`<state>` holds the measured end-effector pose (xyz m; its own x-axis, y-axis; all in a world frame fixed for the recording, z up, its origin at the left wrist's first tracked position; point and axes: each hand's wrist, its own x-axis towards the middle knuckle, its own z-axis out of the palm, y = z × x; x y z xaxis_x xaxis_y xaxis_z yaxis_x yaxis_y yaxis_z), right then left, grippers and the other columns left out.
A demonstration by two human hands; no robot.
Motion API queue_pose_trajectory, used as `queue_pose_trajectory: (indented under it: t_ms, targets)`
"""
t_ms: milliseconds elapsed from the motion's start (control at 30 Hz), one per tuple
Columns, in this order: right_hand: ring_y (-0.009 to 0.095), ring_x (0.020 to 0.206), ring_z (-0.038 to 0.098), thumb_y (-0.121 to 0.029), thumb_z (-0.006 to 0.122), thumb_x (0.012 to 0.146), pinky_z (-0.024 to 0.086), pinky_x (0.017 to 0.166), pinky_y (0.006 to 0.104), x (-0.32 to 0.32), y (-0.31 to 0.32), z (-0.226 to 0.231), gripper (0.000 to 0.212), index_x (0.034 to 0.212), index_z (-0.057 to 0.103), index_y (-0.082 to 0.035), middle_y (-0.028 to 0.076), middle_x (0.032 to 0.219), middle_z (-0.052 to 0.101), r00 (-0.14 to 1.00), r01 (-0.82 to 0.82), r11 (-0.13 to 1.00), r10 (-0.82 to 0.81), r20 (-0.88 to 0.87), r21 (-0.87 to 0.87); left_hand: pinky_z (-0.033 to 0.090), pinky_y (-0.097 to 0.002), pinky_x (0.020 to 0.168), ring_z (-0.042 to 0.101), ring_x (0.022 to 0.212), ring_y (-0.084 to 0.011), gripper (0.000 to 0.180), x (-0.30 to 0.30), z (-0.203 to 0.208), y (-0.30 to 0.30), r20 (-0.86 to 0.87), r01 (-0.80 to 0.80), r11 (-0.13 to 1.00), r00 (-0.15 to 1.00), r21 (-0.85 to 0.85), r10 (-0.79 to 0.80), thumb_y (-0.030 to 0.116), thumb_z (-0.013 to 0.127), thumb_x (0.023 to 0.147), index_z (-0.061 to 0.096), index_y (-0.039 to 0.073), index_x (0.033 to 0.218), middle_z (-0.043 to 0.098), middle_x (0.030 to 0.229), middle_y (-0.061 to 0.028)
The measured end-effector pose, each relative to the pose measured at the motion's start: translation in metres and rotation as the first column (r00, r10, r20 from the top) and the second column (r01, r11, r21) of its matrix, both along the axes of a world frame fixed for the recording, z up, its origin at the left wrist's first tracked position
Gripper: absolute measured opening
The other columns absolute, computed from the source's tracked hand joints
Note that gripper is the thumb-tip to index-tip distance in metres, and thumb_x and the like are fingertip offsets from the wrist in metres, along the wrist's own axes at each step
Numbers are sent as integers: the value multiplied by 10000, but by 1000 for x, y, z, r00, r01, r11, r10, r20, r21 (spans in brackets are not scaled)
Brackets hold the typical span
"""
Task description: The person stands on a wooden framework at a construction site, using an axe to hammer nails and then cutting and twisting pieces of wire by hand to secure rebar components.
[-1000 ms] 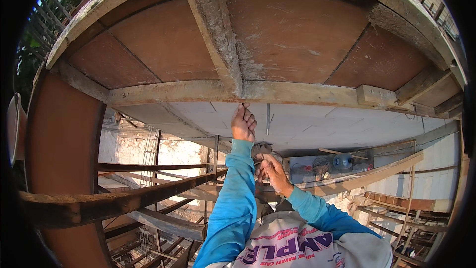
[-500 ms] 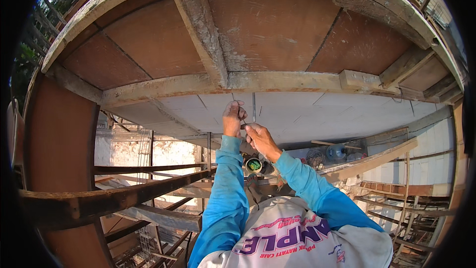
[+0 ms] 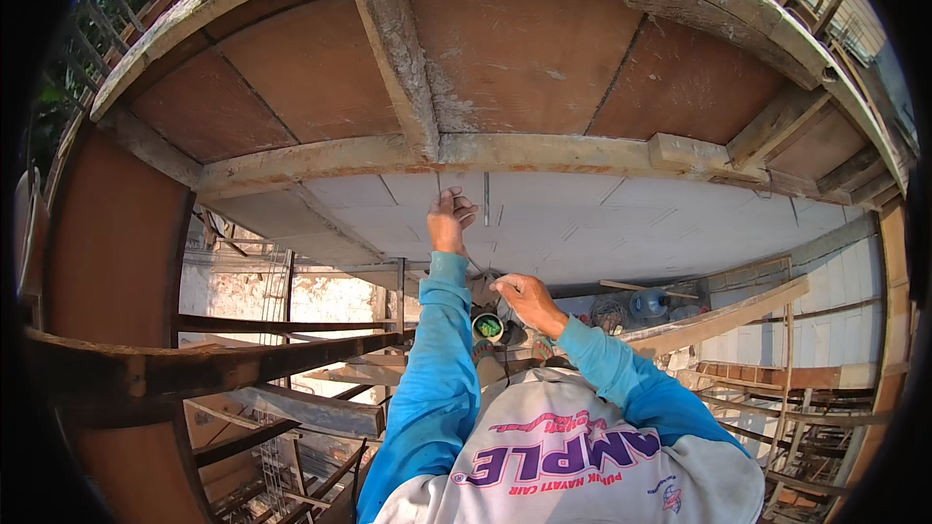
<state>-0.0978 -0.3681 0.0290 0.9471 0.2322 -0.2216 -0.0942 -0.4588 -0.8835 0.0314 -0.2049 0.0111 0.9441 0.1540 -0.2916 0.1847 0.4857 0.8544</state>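
Just below the wooden beam (image 3: 563, 154), my left hand (image 3: 449, 223) is raised with its fingers curled on a thin string or wire (image 3: 439, 180). That line runs up to the beam, and a faint length of it shows below the hand. To its right a short metal rod (image 3: 486, 200) hangs in front of the pale block wall. My right hand (image 3: 530, 304) is lower and nearer my chest, fingers bent and pinched together. Whatever lies in its fingertips is too small to make out. The two hands are apart.
Brown panels (image 3: 515, 49) framed by timber hang overhead. Below stand a bucket (image 3: 487, 327) with something green inside and a clear blue water jug (image 3: 648, 304). Dark bars (image 3: 209, 364) cross at the left, and a plank (image 3: 723, 315) slants at the right.
My right hand has drawn away from the left, down and slightly right. My left hand stays high near the beam, its fingers a little looser. The view has shifted slightly.
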Motion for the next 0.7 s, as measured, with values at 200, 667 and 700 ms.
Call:
queue_pose_trajectory:
  t_ms: [200, 667, 700]
  targets:
    - [212, 705, 613, -209, 516, 925, 466, 661, 342, -22, 5, -12, 236, 985, 657, -30, 83, 772, 651, 991, 4, 994, -19, 134, 111, 454, -407, 833, 550, 1076, -228, 615, -72, 1, 35, -81, 100, 968, 993, 230, -83, 467, 490, 941, 341, 60, 1378, 549, 1222, -111]
    - [60, 594, 430, -207, 531, 945, 359, 511, 228, -25, -5, -21, 242, 998, 613, 15, -23, 664, 492, 979, 136, 897, -58, -194, 420, 394, -259, 518, 422, 569, -77, 414, -13, -1, -39, 189, -320, 744, 947, 587, 259, 33, 406, 880, 567, 6, 1260, 476, 634, 12]
    - [52, 591, 424, -217, 535, 947, 352, 505, 212, -29, -8, -23, 253, 1030, 607, 12, -28, 674, 495, 979, 135, 905, -58, -197, 402, 391, -265, 519, 423, 569, -89, 416, -13, -5, -41, 194, -329, 770, 944, 547, 266, 31, 405, 880, 559, 9, 1267, 478, 636, 0]
